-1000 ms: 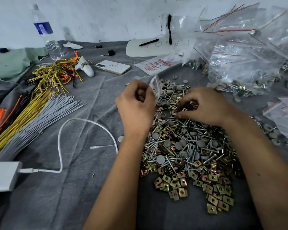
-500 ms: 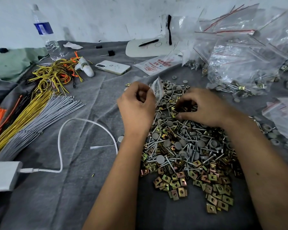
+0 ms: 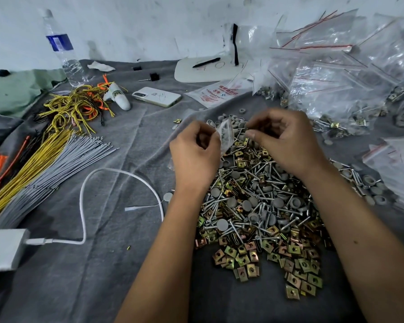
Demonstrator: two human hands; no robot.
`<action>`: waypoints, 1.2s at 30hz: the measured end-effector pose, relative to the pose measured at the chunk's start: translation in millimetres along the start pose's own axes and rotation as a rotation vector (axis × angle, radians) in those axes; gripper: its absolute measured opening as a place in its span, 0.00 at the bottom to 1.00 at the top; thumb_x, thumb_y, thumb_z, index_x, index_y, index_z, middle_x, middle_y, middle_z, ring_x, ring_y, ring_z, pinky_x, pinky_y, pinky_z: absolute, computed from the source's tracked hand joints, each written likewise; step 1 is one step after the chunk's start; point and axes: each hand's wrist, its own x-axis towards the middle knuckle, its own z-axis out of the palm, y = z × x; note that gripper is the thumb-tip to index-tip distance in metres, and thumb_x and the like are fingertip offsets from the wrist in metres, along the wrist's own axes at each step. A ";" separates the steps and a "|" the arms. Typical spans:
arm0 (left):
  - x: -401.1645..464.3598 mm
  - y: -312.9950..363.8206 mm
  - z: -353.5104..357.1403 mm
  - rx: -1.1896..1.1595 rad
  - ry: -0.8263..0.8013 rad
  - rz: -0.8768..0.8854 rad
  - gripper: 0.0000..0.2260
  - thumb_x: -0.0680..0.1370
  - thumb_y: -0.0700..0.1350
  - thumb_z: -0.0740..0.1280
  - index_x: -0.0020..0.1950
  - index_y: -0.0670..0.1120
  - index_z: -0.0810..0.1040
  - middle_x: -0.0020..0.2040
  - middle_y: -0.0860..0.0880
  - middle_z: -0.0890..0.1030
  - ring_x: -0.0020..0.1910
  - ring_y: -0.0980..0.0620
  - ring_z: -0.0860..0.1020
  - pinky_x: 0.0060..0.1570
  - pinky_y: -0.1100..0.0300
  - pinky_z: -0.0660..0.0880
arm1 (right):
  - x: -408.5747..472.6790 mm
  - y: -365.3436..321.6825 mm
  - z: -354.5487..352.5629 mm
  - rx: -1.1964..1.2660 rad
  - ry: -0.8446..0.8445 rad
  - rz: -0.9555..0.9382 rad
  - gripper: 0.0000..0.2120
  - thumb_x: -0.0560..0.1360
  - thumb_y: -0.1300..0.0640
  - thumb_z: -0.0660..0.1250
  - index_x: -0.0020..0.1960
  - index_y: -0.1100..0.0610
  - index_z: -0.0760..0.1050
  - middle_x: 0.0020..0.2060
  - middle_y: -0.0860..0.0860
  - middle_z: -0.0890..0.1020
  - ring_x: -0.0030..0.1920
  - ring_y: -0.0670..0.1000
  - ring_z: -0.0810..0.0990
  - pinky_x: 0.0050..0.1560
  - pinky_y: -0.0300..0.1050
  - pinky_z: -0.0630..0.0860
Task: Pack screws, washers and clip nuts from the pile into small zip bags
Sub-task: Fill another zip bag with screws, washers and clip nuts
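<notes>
- Left hand: fingers curled, pinching a small clear bag by its near edge. Bag stands roughly upright, mouth up and toward the right hand.
- Right hand: raised above the far end of the pile, fingers curled, tips pinched together near the bag's mouth. Something small seems to be held in the tips; what it is cannot be told.
- Key relation: bag mouth lies just left of the right fingertips, near but a slight gap shows. The right hand is the feeding hand, the left only keeps the bag up. Judged next move: a short carry leftward and a drop into the mouth.
- Bag's long axis runs up-down, slightly tilted toward the right hand. If the mouth sags shut, the piece will likely land back on the pile.
- Bag contents: a few dark bits show through the plastic; count and kind unclear.
- Pile: mixed screws, grey round washers and brass-coloured clip nuts, spread on the grey cloth under and in front of both hands. Clip nuts thickest at the near edge.
- Filled bags: heaped far right, red-striped tops, hardware visible in their bottoms. More bags at the right edge.
- Flat pack of bags, printed red, lies beyond the pile.
- Left side: wires, bottle, phone, white cable.
</notes>
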 end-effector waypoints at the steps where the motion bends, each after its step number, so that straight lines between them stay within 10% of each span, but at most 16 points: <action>1: -0.8 -0.4 0.9 0.023 -0.025 0.011 0.07 0.77 0.36 0.71 0.41 0.45 0.81 0.31 0.54 0.78 0.29 0.59 0.72 0.30 0.64 0.69 | -0.8 -1.4 3.1 0.020 -0.001 -0.027 0.11 0.73 0.63 0.77 0.51 0.50 0.84 0.45 0.47 0.86 0.47 0.46 0.86 0.52 0.45 0.84; 18: -3.6 -1.1 2.7 0.038 -0.045 0.047 0.07 0.78 0.35 0.70 0.43 0.45 0.81 0.33 0.55 0.78 0.30 0.61 0.75 0.33 0.70 0.69 | -1.1 2.8 10.0 -0.175 0.101 -0.125 0.07 0.73 0.58 0.77 0.50 0.52 0.83 0.42 0.43 0.84 0.42 0.41 0.84 0.46 0.42 0.83; 24: -1.2 -1.1 2.3 -0.066 0.065 -0.020 0.06 0.79 0.37 0.70 0.43 0.45 0.81 0.31 0.57 0.75 0.30 0.60 0.71 0.32 0.67 0.67 | 5.1 14.0 10.7 -0.680 -0.291 -0.082 0.12 0.75 0.52 0.75 0.58 0.43 0.84 0.54 0.49 0.80 0.59 0.52 0.73 0.55 0.48 0.71; 36: -2.5 -0.5 3.4 -0.102 0.023 -0.059 0.07 0.79 0.37 0.70 0.43 0.46 0.81 0.31 0.54 0.76 0.31 0.55 0.73 0.31 0.61 0.70 | 2.1 6.5 16.4 -0.670 -0.293 -0.099 0.07 0.75 0.56 0.75 0.53 0.50 0.82 0.50 0.46 0.79 0.57 0.48 0.71 0.53 0.42 0.65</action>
